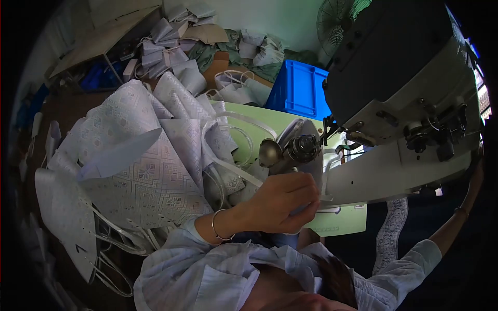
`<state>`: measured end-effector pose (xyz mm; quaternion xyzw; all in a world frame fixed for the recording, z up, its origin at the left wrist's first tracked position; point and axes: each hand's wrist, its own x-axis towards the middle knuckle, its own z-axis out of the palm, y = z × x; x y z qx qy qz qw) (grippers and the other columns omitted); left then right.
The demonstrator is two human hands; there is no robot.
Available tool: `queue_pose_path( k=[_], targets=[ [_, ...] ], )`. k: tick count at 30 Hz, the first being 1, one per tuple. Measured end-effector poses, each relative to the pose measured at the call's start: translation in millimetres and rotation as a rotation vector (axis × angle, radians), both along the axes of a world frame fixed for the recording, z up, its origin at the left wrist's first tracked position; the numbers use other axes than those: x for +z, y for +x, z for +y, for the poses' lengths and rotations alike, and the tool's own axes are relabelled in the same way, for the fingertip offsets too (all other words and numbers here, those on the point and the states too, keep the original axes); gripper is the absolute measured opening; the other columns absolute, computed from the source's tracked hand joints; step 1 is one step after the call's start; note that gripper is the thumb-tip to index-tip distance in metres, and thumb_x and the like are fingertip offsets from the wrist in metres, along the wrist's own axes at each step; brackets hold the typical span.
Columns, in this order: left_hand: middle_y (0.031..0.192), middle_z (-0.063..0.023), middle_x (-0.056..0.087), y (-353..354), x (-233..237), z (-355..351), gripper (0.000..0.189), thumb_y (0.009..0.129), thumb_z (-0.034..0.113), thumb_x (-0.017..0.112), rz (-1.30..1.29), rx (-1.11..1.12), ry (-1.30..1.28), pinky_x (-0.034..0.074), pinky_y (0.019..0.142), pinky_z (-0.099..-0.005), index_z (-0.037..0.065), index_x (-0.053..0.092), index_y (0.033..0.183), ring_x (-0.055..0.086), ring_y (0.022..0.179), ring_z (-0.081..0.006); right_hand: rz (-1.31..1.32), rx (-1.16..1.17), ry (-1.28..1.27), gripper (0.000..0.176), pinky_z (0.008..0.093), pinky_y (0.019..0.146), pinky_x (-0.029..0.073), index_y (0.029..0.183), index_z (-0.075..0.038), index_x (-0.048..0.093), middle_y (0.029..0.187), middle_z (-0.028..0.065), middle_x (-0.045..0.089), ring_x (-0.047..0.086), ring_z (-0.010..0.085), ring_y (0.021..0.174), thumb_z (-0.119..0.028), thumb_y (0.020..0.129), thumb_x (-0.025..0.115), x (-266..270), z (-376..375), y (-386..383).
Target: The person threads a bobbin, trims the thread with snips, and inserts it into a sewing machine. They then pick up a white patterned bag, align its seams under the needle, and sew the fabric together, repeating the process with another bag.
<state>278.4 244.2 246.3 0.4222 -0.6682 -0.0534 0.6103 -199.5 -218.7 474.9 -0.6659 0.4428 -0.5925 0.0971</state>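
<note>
My left hand [290, 202], with a bracelet at the wrist, is at the cylindrical end of a sewing machine [373, 179]. Its fingers are curled together, and what they hold is hidden. A white strap [236, 171] runs from patterned silvery-white bag pieces [150, 176] toward this hand. Close above the fingers are a round metal knob [270, 153] and a dark ringed metal part [303, 149]. On the far right, my right arm reaches up beside the machine head; my right hand [478, 166] is dim and partly hidden, its fingers not visible.
A blue crate [298, 89] stands behind the green work surface [340, 222]. More white bags [168, 46] are heaped at the back left by a wooden shelf [98, 44]. A fan [337, 23] is at the back. A patterned band [391, 233] hangs below the machine.
</note>
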Motion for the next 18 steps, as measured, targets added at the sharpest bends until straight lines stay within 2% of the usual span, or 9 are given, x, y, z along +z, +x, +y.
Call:
queue_pose_path(
  k=[1,6,8,11,15,18],
  targets=[
    [0.081,-0.0097,0.061,0,-1,2,0.007,0.074,0.001,0.065,-0.01,0.007,0.013,0.051,0.056,-0.0312,0.002,0.059,0.078,0.062,0.068,-0.0244,-0.034,0.01,0.004,0.028,0.0205,0.056,0.039,0.112,-0.004,0.057,0.112,0.0068,0.059,0.054,0.0089,0.077,-0.009,0.084,0.058,-16,1,-7],
    [0.08,-0.01,0.061,-6,-3,5,0.007,0.074,0.001,0.065,-0.02,0.027,-0.003,0.051,0.057,-0.0308,0.002,0.059,0.078,0.062,0.067,-0.024,-0.192,0.052,0.051,0.031,0.0204,0.057,0.039,0.116,-0.005,0.055,0.115,0.0068,0.058,0.055,0.0092,0.079,-0.012,0.087,0.057,-124,-4,-32],
    [0.079,-0.0102,0.061,-9,-3,6,0.007,0.074,0.001,0.065,-0.026,0.038,-0.01,0.051,0.057,-0.0309,0.002,0.059,0.077,0.062,0.068,-0.0238,-0.205,0.061,0.057,0.032,0.0204,0.057,0.039,0.118,-0.005,0.054,0.116,0.0069,0.058,0.055,0.0094,0.08,-0.014,0.088,0.056,-146,3,-30],
    [0.079,-0.0106,0.061,-11,-1,7,0.007,0.074,0.0,0.064,-0.064,0.071,0.002,0.05,0.057,-0.0306,0.002,0.058,0.077,0.062,0.067,-0.0238,-0.189,0.069,0.04,0.034,0.0204,0.058,0.039,0.121,-0.005,0.053,0.118,0.0069,0.057,0.055,0.0096,0.082,-0.016,0.089,0.056,-125,7,-31],
    [0.077,-0.0101,0.06,-17,3,10,0.006,0.074,0.0,0.063,-0.089,0.143,0.029,0.047,0.054,-0.0295,0.001,0.057,0.073,0.06,0.065,-0.0218,-0.158,0.075,-0.043,0.036,0.0204,0.058,0.039,0.125,-0.005,0.052,0.12,0.007,0.057,0.056,0.0099,0.084,-0.018,0.091,0.054,-40,25,2],
    [0.076,-0.0087,0.059,-21,3,9,0.006,0.075,0.0,0.063,-0.088,0.172,0.012,0.044,0.052,-0.0278,0.001,0.057,0.072,0.058,0.061,-0.0187,-0.169,0.098,-0.068,0.038,0.0204,0.059,0.039,0.127,-0.005,0.051,0.122,0.007,0.057,0.056,0.0101,0.086,-0.02,0.092,0.054,-32,33,14]
  ],
)
